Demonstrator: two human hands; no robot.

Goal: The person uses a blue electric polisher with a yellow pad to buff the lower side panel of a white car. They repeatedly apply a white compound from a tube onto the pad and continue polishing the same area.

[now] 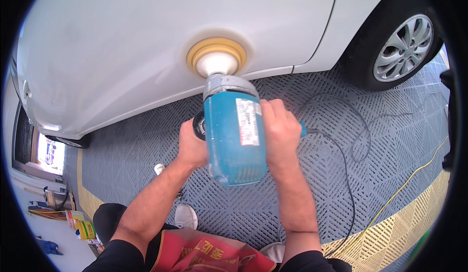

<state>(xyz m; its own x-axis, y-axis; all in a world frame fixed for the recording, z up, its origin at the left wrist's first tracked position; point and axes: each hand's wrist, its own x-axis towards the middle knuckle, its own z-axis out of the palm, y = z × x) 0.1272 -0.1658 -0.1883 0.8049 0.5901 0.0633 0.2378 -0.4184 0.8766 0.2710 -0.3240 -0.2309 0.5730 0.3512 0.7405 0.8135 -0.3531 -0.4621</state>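
Note:
A teal rotary polisher [234, 140] bearing a label is held in both hands in front of the lower side of a white car [139, 34]. Its yellow round pad [193, 54] is against the car's door panel, with a blurred ring around the pad. My left hand [192, 144] grips the black side knob, partly hidden behind the polisher's body. On the right side, my right hand [280, 131] is closed around the handle, where the power cord comes out. The fingertips of both hands are largely hidden.
A black power cord [345, 162] loops over the grey grated floor tiles [226, 206]. A yellow cord [391, 195] runs at the right. The car's wheel [404, 48] is at upper right. A white bottle [159, 168] is near my left forearm; a yellow tub [86, 230] stands lower left.

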